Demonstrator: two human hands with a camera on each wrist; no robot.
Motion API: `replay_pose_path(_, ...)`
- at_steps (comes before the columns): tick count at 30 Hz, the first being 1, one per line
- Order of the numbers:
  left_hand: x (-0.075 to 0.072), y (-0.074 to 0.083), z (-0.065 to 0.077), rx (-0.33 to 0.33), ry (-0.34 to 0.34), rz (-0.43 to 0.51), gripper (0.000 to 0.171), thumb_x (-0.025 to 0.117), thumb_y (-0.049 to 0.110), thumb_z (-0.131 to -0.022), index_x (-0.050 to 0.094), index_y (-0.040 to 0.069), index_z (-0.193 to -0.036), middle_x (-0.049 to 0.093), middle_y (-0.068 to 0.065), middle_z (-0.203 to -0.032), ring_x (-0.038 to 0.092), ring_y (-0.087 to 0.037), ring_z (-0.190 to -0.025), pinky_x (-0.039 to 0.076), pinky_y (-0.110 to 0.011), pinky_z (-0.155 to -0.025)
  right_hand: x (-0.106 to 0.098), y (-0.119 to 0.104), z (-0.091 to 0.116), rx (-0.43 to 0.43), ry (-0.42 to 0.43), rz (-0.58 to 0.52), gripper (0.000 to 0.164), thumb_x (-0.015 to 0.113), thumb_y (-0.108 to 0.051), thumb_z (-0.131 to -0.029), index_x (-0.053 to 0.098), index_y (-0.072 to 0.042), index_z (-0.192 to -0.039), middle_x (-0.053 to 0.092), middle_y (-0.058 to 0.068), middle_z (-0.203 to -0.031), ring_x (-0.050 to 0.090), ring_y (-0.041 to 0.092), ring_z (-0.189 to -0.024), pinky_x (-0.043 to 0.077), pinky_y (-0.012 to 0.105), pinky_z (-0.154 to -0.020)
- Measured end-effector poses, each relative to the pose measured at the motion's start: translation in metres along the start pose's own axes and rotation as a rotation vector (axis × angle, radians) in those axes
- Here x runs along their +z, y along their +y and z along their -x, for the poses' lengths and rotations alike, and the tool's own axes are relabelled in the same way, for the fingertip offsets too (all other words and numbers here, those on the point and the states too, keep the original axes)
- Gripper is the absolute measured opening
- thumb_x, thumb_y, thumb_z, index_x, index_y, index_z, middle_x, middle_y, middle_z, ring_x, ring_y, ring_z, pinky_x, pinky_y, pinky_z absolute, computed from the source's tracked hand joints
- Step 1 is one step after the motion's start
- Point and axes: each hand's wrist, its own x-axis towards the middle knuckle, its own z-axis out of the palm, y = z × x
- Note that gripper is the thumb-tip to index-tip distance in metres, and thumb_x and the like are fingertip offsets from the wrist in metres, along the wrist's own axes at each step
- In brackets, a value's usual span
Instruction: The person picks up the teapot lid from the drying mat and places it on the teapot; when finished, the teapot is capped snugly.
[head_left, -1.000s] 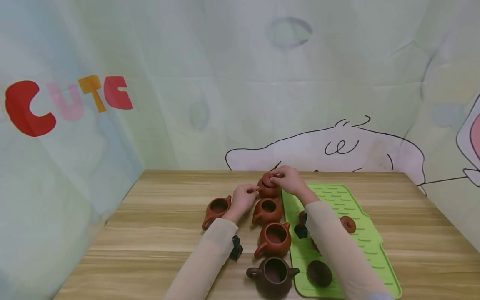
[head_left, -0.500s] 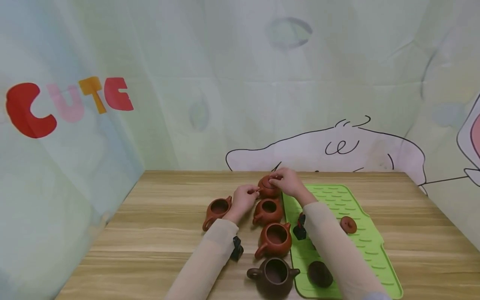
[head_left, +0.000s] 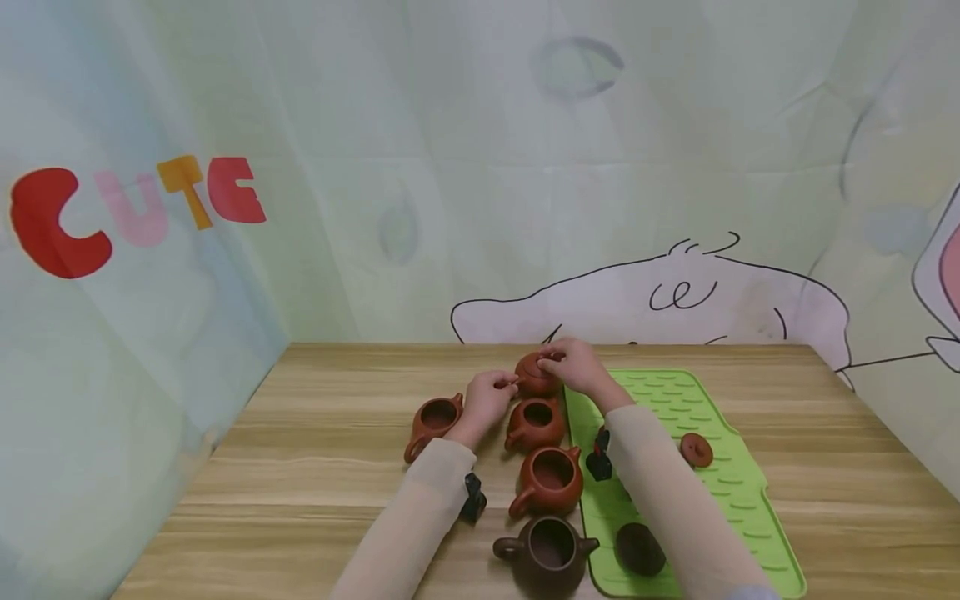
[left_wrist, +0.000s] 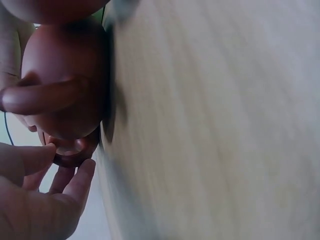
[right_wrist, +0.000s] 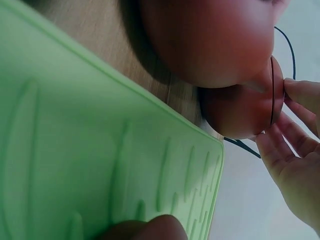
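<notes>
At the back of the table stands a reddish-brown clay teapot [head_left: 534,386]. My left hand [head_left: 486,404] pinches its handle [left_wrist: 74,159] between thumb and fingers. From the other side, my right hand [head_left: 579,367] holds the round lid [right_wrist: 278,95] by its top, with fingertips at the rim. The lid sits on the teapot's mouth, and only a thin dark seam shows between them in the right wrist view. My fingers cover the lid's knob. Just in front is a lidless reddish teapot [head_left: 537,423], near both hands.
Nearer stand another open reddish teapot [head_left: 551,479] and a dark brown one [head_left: 549,554]. Left of my left hand is a low open teapot [head_left: 435,421]. A green mat [head_left: 660,387] on the right bears a reddish lid [head_left: 697,450] and a dark lid [head_left: 639,550], partly under my right sleeve.
The lid in my right hand has come down from a tilted position, with a wider dark gap, to lie flatter on the teapot. My left hand keeps its place at the handle.
</notes>
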Motion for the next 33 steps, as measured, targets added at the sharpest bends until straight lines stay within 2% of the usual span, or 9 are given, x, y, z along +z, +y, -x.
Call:
replay_pose_path(5, -0.001, 0.003, 0.000, -0.007, -0.006, 0.003, 0.017, 0.063, 0.002, -0.089, 0.073, 0.000, -0.102, 0.071, -0.013, -0.096, 0.064, -0.024, -0.094, 0.052, -0.035, -0.083, -0.005, 0.000, 0.001, -0.005, -0.023, -0.040, 0.035, 0.060, -0.017, -0.094, 0.062, 0.004, -0.123, 0.059, 0.022, -0.120, 0.057, 0.036, -0.109, 0.051, 0.045, -0.087)
replay_pose_path(6, -0.002, 0.006, 0.001, -0.040, -0.017, 0.000, 0.019, 0.062, 0.001, -0.089, 0.071, -0.002, -0.106, 0.070, -0.016, -0.100, 0.064, -0.028, -0.099, 0.051, -0.039, -0.088, -0.008, -0.001, 0.002, -0.009, -0.024, -0.051, 0.036, 0.060, -0.017, -0.094, 0.061, 0.004, -0.124, 0.058, 0.024, -0.122, 0.057, 0.037, -0.110, 0.051, 0.045, -0.087)
replay_pose_path(13, -0.010, 0.018, 0.011, -0.093, -0.056, -0.001, 0.035, 0.061, 0.008, -0.092, 0.060, -0.002, -0.126, 0.063, -0.022, -0.117, 0.060, -0.033, -0.108, 0.050, -0.042, -0.090, -0.034, 0.003, 0.016, -0.054, 0.007, -0.073, 0.039, 0.060, -0.016, -0.094, 0.058, 0.005, -0.126, 0.055, 0.026, -0.130, 0.055, 0.041, -0.115, 0.051, 0.048, -0.089)
replay_pose_path(19, -0.020, 0.023, 0.021, -0.037, -0.090, 0.002, 0.036, 0.063, 0.010, -0.093, 0.060, -0.002, -0.126, 0.063, -0.021, -0.118, 0.060, -0.034, -0.110, 0.052, -0.042, -0.088, -0.061, 0.008, 0.039, -0.106, 0.033, -0.060, 0.038, 0.061, -0.016, -0.095, 0.059, 0.004, -0.126, 0.056, 0.024, -0.128, 0.055, 0.040, -0.114, 0.049, 0.049, -0.092)
replay_pose_path(23, -0.025, 0.025, 0.034, -0.007, -0.123, 0.001, 0.035, 0.064, 0.011, -0.092, 0.060, -0.002, -0.124, 0.064, -0.020, -0.116, 0.061, -0.034, -0.109, 0.053, -0.042, -0.085, -0.075, 0.015, 0.056, -0.147, 0.052, -0.041, 0.034, 0.062, -0.013, -0.094, 0.060, 0.006, -0.123, 0.058, 0.025, -0.125, 0.055, 0.040, -0.112, 0.050, 0.049, -0.091)
replay_pose_path(33, -0.027, 0.024, 0.066, -0.007, -0.149, 0.050, 0.038, 0.065, 0.014, -0.092, 0.059, -0.002, -0.126, 0.063, -0.020, -0.116, 0.060, -0.034, -0.108, 0.053, -0.041, -0.087, -0.101, 0.026, 0.110, -0.202, 0.068, 0.057, 0.035, 0.062, -0.015, -0.094, 0.061, 0.004, -0.123, 0.059, 0.022, -0.123, 0.056, 0.040, -0.109, 0.050, 0.050, -0.089)
